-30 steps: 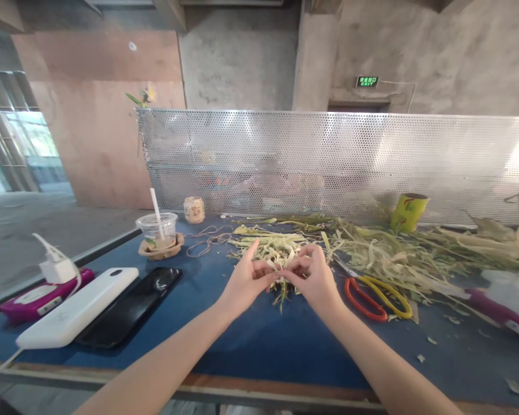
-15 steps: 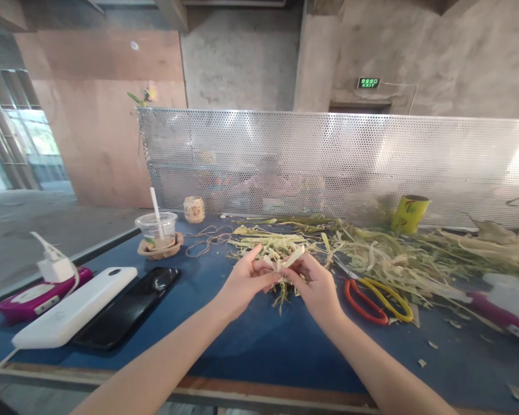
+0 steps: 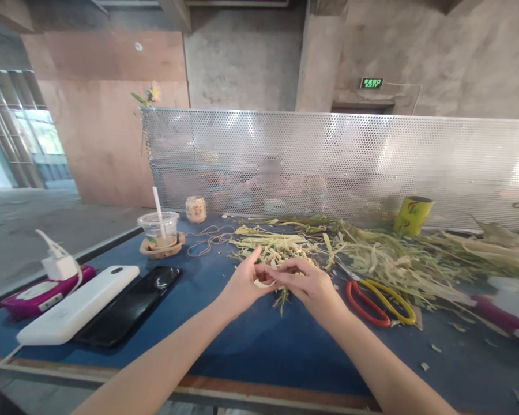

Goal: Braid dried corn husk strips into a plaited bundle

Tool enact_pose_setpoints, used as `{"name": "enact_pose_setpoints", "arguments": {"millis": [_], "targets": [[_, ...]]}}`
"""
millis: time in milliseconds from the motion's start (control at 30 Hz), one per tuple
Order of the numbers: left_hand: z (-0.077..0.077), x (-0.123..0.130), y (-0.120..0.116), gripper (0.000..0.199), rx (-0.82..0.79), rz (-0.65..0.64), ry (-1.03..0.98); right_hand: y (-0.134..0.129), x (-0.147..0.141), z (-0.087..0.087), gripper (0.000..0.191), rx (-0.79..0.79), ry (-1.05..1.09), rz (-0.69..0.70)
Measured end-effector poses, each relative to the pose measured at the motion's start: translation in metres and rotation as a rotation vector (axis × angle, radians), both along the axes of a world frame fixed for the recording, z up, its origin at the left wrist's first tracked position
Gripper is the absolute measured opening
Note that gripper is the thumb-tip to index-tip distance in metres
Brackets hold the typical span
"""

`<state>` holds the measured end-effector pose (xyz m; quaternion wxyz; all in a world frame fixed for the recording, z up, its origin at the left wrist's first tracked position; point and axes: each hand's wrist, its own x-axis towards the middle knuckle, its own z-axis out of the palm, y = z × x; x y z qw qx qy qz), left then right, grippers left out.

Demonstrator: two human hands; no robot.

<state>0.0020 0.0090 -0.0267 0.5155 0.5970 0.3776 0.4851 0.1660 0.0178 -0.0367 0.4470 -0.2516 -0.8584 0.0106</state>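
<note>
Over the middle of the blue table, my left hand (image 3: 247,283) is closed on a pale leaf strip (image 3: 264,283), its thumb raised. My right hand (image 3: 307,282) meets it from the right, fingers pressed together at the same strip; the fingertips overlap, so the exact grip is partly hidden. Just behind and below the hands lies a pile of pale green dried plant strips (image 3: 281,245). Scissors (image 3: 374,300) with one red and one yellow handle lie right of my right hand, blades toward the plant pieces.
At left are a black phone (image 3: 130,305), a white power bank (image 3: 78,305), a magenta power strip (image 3: 47,294) and a lidded cup (image 3: 159,227) with a straw. Behind stand a small jar (image 3: 195,209), a yellow roll (image 3: 413,216) and a perforated metal screen (image 3: 259,155).
The pale strip that stood up between my fingers is now folded low at my left hand. My right fingers have stretched leftward over my left fingertips.
</note>
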Motion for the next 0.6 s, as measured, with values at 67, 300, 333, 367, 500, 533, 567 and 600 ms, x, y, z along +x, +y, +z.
{"name": "enact_pose_setpoints", "arguments": {"millis": [67, 300, 333, 367, 500, 533, 567, 600], "targets": [[0.0, -0.001, 0.0, 0.101, 0.065, -0.018, 0.062, 0.002, 0.001, -0.001, 0.024, -0.061, 0.042, 0.025], [0.005, -0.005, -0.006, 0.094, 0.055, -0.159, 0.053, 0.004, 0.004, 0.009, 0.034, -0.519, 0.261, 0.07], [0.005, -0.005, -0.006, 0.091, 0.041, -0.16, 0.039, 0.004, 0.004, 0.01, 0.037, -0.566, 0.295, 0.087], [0.006, -0.005, -0.006, 0.087, 0.033, -0.146, 0.04, 0.004, 0.004, 0.011, 0.039, -0.605, 0.318, 0.102], [0.01, -0.004, -0.004, 0.081, 0.03, -0.087, 0.136, 0.005, 0.005, 0.013, 0.027, -0.696, 0.288, 0.116], [0.011, -0.003, -0.004, 0.081, 0.026, -0.082, 0.154, 0.005, 0.005, 0.013, 0.022, -0.69, 0.27, 0.113], [0.012, -0.003, -0.005, 0.082, 0.017, -0.078, 0.165, 0.005, 0.005, 0.013, 0.017, -0.667, 0.255, 0.107], [0.013, -0.003, -0.005, 0.082, 0.005, -0.074, 0.167, 0.004, 0.005, 0.013, 0.014, -0.631, 0.247, 0.099]]}}
